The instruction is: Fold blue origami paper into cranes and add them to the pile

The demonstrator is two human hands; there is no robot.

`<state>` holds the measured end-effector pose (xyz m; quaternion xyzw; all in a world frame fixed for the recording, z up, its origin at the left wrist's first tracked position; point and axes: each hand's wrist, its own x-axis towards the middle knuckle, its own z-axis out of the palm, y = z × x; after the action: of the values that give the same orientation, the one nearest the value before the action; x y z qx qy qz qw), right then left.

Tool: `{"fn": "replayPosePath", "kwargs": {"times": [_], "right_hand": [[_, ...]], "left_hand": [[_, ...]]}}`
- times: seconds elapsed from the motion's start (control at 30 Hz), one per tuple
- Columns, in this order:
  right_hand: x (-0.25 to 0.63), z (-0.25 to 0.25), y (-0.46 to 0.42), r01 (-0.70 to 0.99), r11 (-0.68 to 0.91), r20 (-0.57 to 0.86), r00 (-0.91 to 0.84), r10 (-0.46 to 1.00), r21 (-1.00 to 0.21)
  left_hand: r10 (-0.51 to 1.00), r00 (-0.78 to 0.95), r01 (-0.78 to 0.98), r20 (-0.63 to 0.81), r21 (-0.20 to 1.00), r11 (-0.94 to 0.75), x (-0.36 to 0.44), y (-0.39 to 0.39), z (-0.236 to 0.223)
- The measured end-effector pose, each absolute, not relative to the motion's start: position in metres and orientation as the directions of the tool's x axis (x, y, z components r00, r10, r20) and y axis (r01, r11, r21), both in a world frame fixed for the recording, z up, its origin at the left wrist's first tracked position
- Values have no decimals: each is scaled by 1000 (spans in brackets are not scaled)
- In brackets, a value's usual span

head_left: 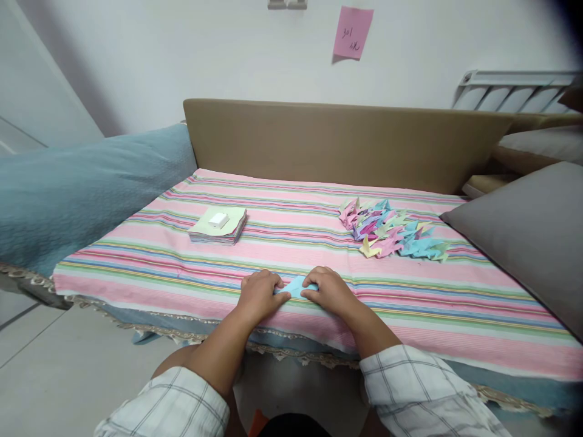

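A small folded piece of light blue paper [295, 287] lies low over the striped cloth near the seat's front edge. My left hand [262, 292] pinches its left end between thumb and fingers. On the other end, my right hand [330, 291] has closed its thumb and fingertips. Parts of the paper are hidden under my fingers. Farther off to the right sits a cluster of folded paper cranes [387, 230] in pink, blue, purple, yellow and green. To the left is a stack of square paper sheets [232, 235] with a small white block [218, 220] on top.
A pink striped cloth [291, 243] covers the sofa seat. Behind it rises a brown backrest [341, 145]. A blue-covered armrest [100, 182] bounds the left side, and a grey cushion [532, 237] leans at the right. A pink note [353, 33] is on the wall.
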<state>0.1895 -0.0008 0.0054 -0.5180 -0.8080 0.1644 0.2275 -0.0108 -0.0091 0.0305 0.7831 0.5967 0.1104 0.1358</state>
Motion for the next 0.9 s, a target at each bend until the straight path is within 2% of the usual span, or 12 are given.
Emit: {"fn": "replayPosePath", "kwargs": {"times": [0.1, 0.23, 0.3, 0.37, 0.43, 0.47, 0.53, 0.6, 0.7, 0.8, 0.9], "right_hand": [[188, 5, -1, 761, 403, 230, -331, 915, -509], [190, 10, -3, 730, 342, 177, -296, 939, -592], [193, 15, -4, 692, 283, 132, -264, 955, -665], [196, 20, -4, 619, 218, 70, -254, 965, -754], [196, 24, -5, 511, 140, 18, -236, 972, -848], [195, 25, -6, 436, 100, 1, -222, 975, -894], [188, 23, -9, 195, 21, -7, -145, 989, -981], [177, 17, -12, -91, -26, -13, -136, 991, -996], [165, 9, -17, -247, -59, -17, -166, 986, -967], [163, 10, -18, -245, -47, -4, -173, 985, -968], [169, 16, -17, -268, -8, 19, -97, 995, -963]], "left_hand": [[970, 243, 907, 17, 351, -234, -7, -11, 28], [949, 305, 866, 81, 392, -312, -7, -11, 26], [923, 369, 812, 109, 446, -377, -7, -9, 25], [913, 375, 719, 157, 573, -394, -6, -7, 23], [943, 248, 536, 221, 780, -323, -3, -6, 22], [964, 153, 388, 217, 884, -260, 0, -5, 21], [994, 60, 33, 97, 995, -99, 8, -6, 21], [986, 156, -216, -54, 972, 87, 17, -8, 22], [968, 188, -374, -166, 899, 227, 28, -11, 26], [978, 124, -399, -169, 893, 205, 29, -12, 28], [978, 176, -265, -111, 952, 155, 25, -11, 27]]}}
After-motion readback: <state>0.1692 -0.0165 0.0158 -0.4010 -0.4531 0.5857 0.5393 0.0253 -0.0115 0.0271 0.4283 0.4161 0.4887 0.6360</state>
